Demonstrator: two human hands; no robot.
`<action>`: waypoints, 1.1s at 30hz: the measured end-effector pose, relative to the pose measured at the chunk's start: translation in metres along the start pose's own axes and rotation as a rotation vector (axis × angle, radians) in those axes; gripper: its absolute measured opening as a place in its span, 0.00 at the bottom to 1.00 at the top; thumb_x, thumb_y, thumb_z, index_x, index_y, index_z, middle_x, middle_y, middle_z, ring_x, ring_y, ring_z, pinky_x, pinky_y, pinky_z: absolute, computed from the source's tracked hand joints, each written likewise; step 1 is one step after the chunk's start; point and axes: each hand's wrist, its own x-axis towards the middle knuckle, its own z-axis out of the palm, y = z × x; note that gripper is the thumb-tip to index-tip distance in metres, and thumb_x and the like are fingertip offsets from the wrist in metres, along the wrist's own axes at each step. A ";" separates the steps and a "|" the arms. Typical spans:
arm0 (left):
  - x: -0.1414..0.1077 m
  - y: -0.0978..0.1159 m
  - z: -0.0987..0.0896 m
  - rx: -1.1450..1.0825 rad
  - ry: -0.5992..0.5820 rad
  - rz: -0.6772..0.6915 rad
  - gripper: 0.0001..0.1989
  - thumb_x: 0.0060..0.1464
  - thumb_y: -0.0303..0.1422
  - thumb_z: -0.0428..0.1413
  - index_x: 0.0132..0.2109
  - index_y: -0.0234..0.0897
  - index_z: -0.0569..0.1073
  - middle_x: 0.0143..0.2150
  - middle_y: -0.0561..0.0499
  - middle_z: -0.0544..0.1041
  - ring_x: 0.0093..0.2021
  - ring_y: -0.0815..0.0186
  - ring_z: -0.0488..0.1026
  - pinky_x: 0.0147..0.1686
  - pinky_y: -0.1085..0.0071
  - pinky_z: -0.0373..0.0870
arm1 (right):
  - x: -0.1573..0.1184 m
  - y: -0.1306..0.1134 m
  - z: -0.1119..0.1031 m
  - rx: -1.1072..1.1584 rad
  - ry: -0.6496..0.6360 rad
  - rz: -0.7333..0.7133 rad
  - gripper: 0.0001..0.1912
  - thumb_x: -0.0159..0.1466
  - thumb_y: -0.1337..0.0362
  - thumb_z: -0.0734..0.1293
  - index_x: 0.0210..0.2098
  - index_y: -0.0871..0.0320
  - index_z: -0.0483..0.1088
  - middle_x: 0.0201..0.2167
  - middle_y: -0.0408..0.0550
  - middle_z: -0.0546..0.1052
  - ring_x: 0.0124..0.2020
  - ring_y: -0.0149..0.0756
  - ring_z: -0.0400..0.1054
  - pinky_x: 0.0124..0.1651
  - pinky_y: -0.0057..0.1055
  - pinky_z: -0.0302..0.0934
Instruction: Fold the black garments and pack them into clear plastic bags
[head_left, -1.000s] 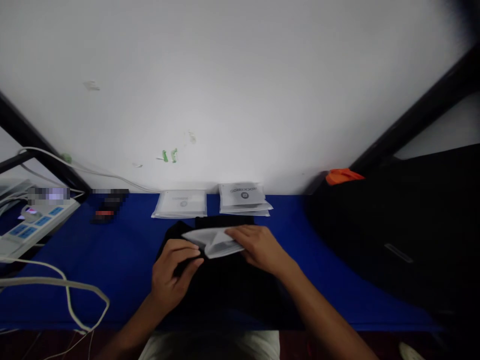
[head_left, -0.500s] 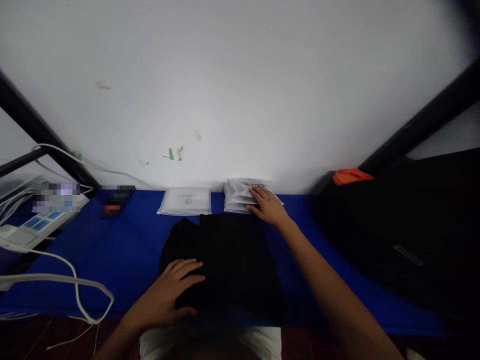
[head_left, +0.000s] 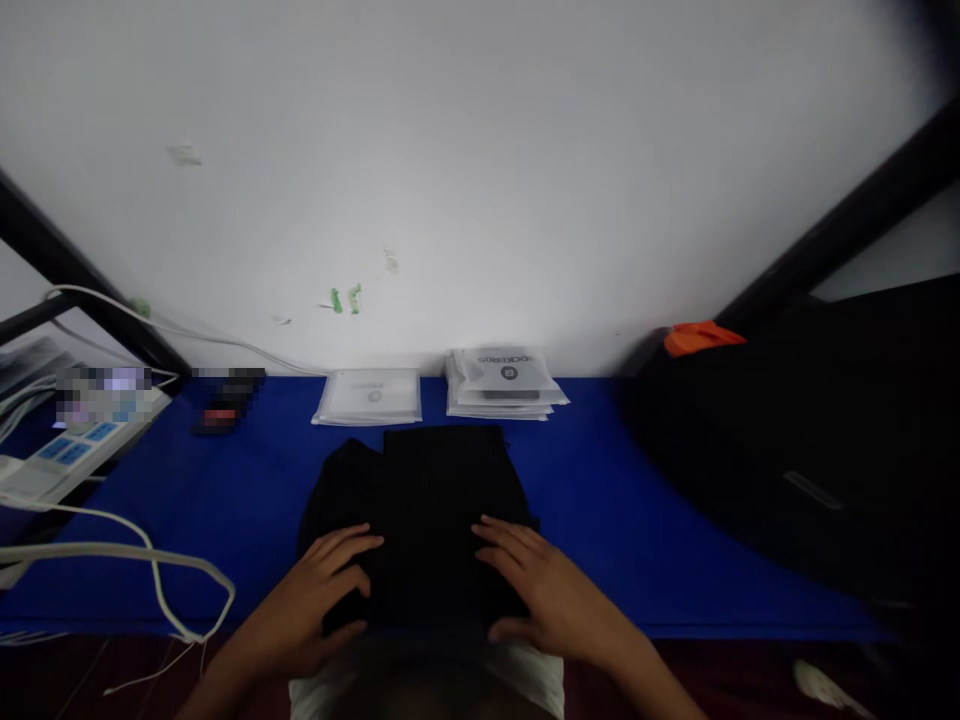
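A black cloth item [head_left: 435,500] lies on the blue surface [head_left: 585,500], right in front of me. My left hand [head_left: 326,590] rests on its left side with the fingers apart. On its right side lies my right hand [head_left: 529,585], fingers also spread. Neither hand grips anything. Behind the cloth, against the wall, a stack of clear-white zip pouches [head_left: 506,385] with dark print sits at the right. A flatter white pouch [head_left: 369,397] lies to the left of that stack.
A power strip [head_left: 82,445] and looping white cables [head_left: 187,565] are at the left, near a dark object with a red patch [head_left: 221,415]. A large black bag [head_left: 750,440] with an orange piece [head_left: 701,338] fills the right side.
My right hand has left the pouch stack and come back toward me onto the cloth's right side. The cloth has shifted slightly left. My left hand has moved slightly left and down.
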 end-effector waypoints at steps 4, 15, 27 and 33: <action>-0.009 -0.005 -0.006 -0.031 -0.065 -0.030 0.19 0.43 0.20 0.60 0.43 0.44 0.72 0.68 0.48 0.61 0.68 0.52 0.54 0.60 0.50 0.62 | -0.020 -0.009 0.004 -0.007 -0.054 0.076 0.31 0.54 0.65 0.73 0.56 0.60 0.67 0.68 0.61 0.55 0.69 0.56 0.46 0.65 0.57 0.53; -0.012 -0.022 -0.014 -0.017 0.207 0.022 0.04 0.62 0.32 0.53 0.39 0.43 0.73 0.50 0.48 0.77 0.52 0.61 0.73 0.51 0.64 0.71 | -0.023 0.010 -0.019 0.118 0.123 0.109 0.12 0.69 0.66 0.59 0.48 0.54 0.71 0.50 0.50 0.78 0.51 0.42 0.73 0.52 0.39 0.70; 0.118 -0.014 -0.029 0.279 0.444 -0.155 0.18 0.61 0.33 0.53 0.58 0.38 0.66 0.56 0.41 0.70 0.56 0.53 0.68 0.53 0.55 0.67 | 0.079 0.066 -0.037 -0.402 0.300 0.163 0.17 0.66 0.72 0.60 0.54 0.63 0.67 0.51 0.60 0.74 0.53 0.48 0.68 0.53 0.44 0.64; 0.152 -0.027 -0.034 0.421 0.260 -0.232 0.17 0.54 0.25 0.58 0.52 0.34 0.71 0.48 0.40 0.73 0.51 0.50 0.70 0.48 0.56 0.68 | 0.108 0.079 -0.033 -0.478 0.259 0.207 0.15 0.63 0.75 0.62 0.49 0.65 0.69 0.43 0.59 0.76 0.47 0.48 0.69 0.50 0.40 0.63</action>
